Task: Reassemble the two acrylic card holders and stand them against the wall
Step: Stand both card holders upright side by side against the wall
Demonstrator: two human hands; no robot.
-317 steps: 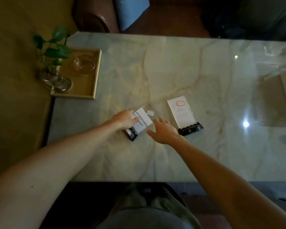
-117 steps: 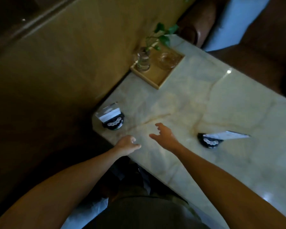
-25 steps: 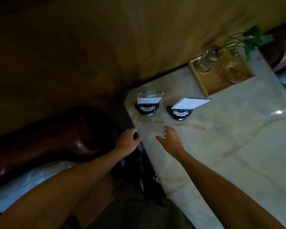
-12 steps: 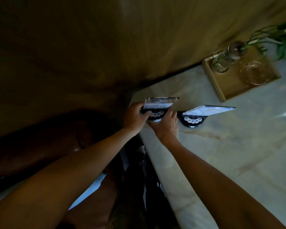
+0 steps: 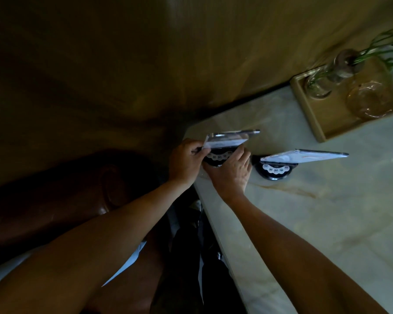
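Two acrylic card holders with black bases stand on the marble table [image 5: 327, 223] near its corner, by the olive wall [image 5: 191, 53]. The left card holder [image 5: 227, 141] carries a white card in its clear panel. My left hand [image 5: 186, 162] grips its left side and my right hand [image 5: 232, 173] grips its base from the right. The right card holder [image 5: 300, 157] stands free just beside my right hand, its panel leaning to the right.
A wooden tray [image 5: 313, 114] at the back right holds a glass vase with a green plant [image 5: 336, 71] and a clear glass vessel [image 5: 370, 98]. A dark brown leather seat [image 5: 66, 200] lies left of the table edge.
A second ago both hands hovered open near the table edge. They have since reached forward and taken hold of the left card holder. The view has tilted closer to the corner.
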